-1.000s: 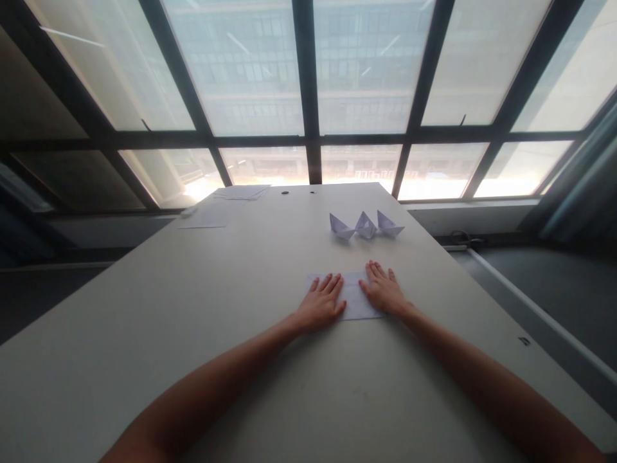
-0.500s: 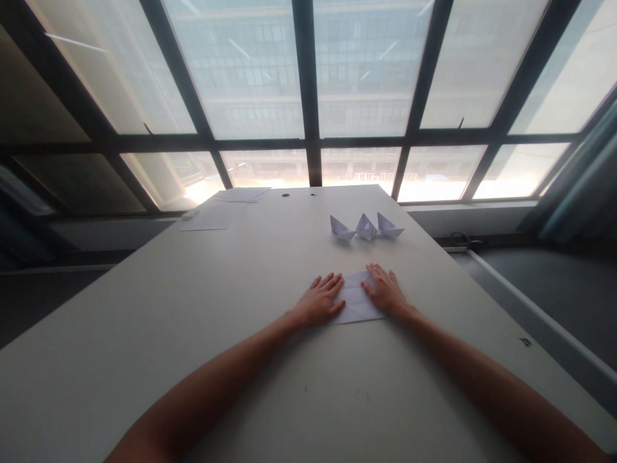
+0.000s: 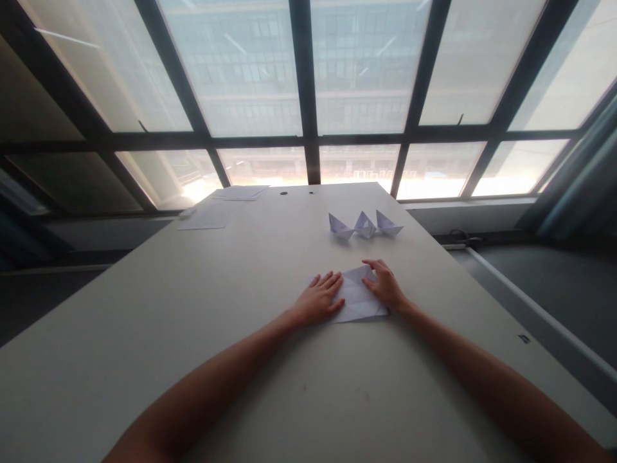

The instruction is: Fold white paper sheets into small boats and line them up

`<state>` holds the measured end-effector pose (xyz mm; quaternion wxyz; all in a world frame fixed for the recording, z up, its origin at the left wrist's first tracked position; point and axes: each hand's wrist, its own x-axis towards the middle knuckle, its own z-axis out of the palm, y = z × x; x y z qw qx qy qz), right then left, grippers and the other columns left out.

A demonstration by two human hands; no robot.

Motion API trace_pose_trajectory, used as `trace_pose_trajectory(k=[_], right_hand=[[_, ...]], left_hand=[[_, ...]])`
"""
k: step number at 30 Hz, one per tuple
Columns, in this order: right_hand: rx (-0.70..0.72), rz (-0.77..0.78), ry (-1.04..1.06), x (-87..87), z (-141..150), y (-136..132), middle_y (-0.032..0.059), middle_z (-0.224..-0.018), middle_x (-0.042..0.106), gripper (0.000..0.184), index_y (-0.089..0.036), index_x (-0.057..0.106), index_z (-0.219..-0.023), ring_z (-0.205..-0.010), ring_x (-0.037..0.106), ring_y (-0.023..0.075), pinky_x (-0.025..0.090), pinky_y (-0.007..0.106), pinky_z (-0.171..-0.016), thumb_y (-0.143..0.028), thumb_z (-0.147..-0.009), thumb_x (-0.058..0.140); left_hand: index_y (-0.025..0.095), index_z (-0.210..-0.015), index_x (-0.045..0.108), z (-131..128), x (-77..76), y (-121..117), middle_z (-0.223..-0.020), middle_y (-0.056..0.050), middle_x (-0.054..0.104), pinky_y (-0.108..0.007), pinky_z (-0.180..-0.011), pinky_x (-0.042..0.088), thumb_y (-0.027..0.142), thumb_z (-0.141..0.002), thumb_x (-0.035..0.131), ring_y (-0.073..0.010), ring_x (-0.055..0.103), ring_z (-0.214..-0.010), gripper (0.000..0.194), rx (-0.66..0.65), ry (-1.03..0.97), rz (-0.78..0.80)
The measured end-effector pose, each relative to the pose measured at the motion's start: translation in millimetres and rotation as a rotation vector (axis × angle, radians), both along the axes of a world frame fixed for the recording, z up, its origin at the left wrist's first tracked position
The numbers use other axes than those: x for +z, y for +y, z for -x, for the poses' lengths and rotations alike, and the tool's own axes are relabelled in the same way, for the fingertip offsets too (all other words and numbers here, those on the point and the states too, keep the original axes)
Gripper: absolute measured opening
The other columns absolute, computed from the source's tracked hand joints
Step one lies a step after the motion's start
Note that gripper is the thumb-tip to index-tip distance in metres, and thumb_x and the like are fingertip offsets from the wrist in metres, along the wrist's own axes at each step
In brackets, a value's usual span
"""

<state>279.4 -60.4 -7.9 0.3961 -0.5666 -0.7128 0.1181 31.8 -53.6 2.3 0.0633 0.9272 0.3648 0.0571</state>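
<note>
A creased white sheet of paper (image 3: 357,299) lies on the white table in front of me. My left hand (image 3: 321,299) rests flat on its left side, fingers stretched out. At the far right corner, my right hand (image 3: 385,286) is bent around the paper's edge, thumb on the near side and index finger along the far edge. The right side of the sheet looks slightly raised. Beyond my hands, three folded paper boats stand in a row: a left one (image 3: 340,227), a middle one (image 3: 365,225) and a right one (image 3: 388,224).
Several white sheets (image 3: 205,215) lie at the far left of the table (image 3: 216,360). Near the table's far edge is a dark round hole (image 3: 283,193). Large framed windows rise behind, and a curtain (image 3: 578,183) hangs at the right.
My right hand has gone from lying flat to curling its fingers around the paper's right edge. More of the sheet shows. My left hand stays in place.
</note>
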Motion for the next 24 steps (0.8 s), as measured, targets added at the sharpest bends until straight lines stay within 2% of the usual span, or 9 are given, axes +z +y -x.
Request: trace_pose_trajectory(k=[2, 4, 8, 11, 13, 16, 19, 21, 24], right_hand=[[0.032, 0.017, 0.103, 2.1, 2, -1, 0.0108, -0.118, 0.065, 0.055, -0.016, 0.047, -0.141, -0.102, 0.064, 0.0205, 0.051, 0.035, -0.093, -0.025, -0.087, 0.052], [0.068, 0.041, 0.121, 5.7, 5, -5, 0.0111, -0.119, 0.067, 0.056, -0.017, 0.043, -0.146, -0.104, 0.065, 0.0213, 0.052, 0.037, -0.093, -0.028, -0.092, 0.046], [0.322, 0.094, -0.056, 15.7, 12, -18, 0.0094, -0.126, 0.068, 0.04, -0.022, 0.067, -0.124, -0.12, 0.06, 0.0249, 0.043, 0.043, -0.107, -0.04, -0.097, 0.043], [0.491, 0.117, -0.205, 20.7, 16, -23, 0.0051, -0.132, 0.064, 0.042, -0.025, 0.071, -0.118, -0.13, 0.053, 0.0207, 0.03, 0.043, -0.117, -0.042, -0.101, 0.037], [0.502, 0.111, -0.246, 21.0, 19, -24, 0.0034, -0.137, 0.059, 0.043, -0.026, 0.069, -0.121, -0.134, 0.049, 0.0172, 0.026, 0.04, -0.119, -0.039, -0.102, 0.033], [0.459, 0.101, -0.291, 17.6, 24, -24, 0.0025, -0.139, 0.057, 0.038, -0.027, 0.068, -0.123, -0.133, 0.049, 0.0156, 0.027, 0.039, -0.118, -0.033, -0.101, 0.037], [0.429, 0.095, -0.369, 13.9, 28, -27, 0.0046, -0.148, 0.048, 0.043, -0.025, 0.054, -0.14, -0.14, 0.04, 0.0178, 0.026, 0.042, -0.118, -0.033, -0.099, 0.043], [0.419, 0.113, -0.422, 13.0, 30, -29, 0.0064, -0.154, 0.039, 0.051, -0.022, 0.042, -0.149, -0.145, 0.032, 0.0197, 0.023, 0.044, -0.119, -0.035, -0.099, 0.042], [0.377, 0.162, -0.474, 13.8, 32, -30, 0.0076, -0.156, 0.035, 0.053, -0.021, 0.038, -0.151, -0.146, 0.028, 0.0215, 0.018, 0.047, -0.12, -0.036, -0.1, 0.039]], left_hand=[[0.019, -0.156, 0.022, 0, -0.4, 0, -0.162, -0.009, 0.019, -0.045, -0.121, 0.013, 0.056, -0.1, 0.026, -0.0239, 0.014, -0.151, 0.067, -0.002, -0.001, -0.004], [0.015, -0.156, 0.02, -1, -1.7, 0, -0.162, -0.011, 0.018, -0.045, -0.121, 0.012, 0.053, -0.1, 0.026, -0.0236, 0.014, -0.151, 0.068, -0.001, 0.002, -0.008], [0.007, -0.156, 0.016, -1, -5.9, 3, -0.161, -0.016, 0.018, -0.042, -0.121, 0.014, 0.039, -0.101, 0.025, -0.0222, 0.014, -0.151, 0.064, 0.032, 0.003, -0.013], [0.008, -0.156, 0.018, 0, -6.8, 3, -0.162, -0.014, 0.019, -0.041, -0.121, 0.014, 0.031, -0.1, 0.025, -0.0216, 0.014, -0.15, 0.061, 0.028, -0.005, -0.017], [0.014, -0.156, 0.022, 0, -5.6, 3, -0.162, -0.009, 0.02, -0.042, -0.121, 0.014, 0.031, -0.1, 0.025, -0.022, 0.014, -0.151, 0.058, 0.009, -0.007, -0.016], [0.022, -0.155, 0.026, -1, -3.2, 2, -0.162, -0.004, 0.023, -0.045, -0.121, 0.015, 0.037, -0.101, 0.026, -0.0226, 0.016, -0.15, 0.056, 0.013, -0.008, -0.005], [0.023, -0.155, 0.027, -3, -3.7, 2, -0.161, -0.005, 0.026, -0.047, -0.12, 0.016, 0.048, -0.101, 0.025, -0.0238, 0.019, -0.15, 0.059, 0.059, -0.025, -0.005], [0.022, -0.154, 0.029, -4, -6.3, 2, -0.161, -0.008, 0.027, -0.051, -0.119, 0.014, 0.054, -0.1, 0.024, -0.0273, 0.019, -0.149, 0.062, 0.143, -0.034, -0.017], [0.016, -0.151, 0.032, -4, -10.4, 5, -0.159, -0.015, 0.029, -0.055, -0.117, 0.015, 0.057, -0.098, 0.03, -0.0347, 0.019, -0.148, 0.068, 0.354, -0.036, -0.051]])
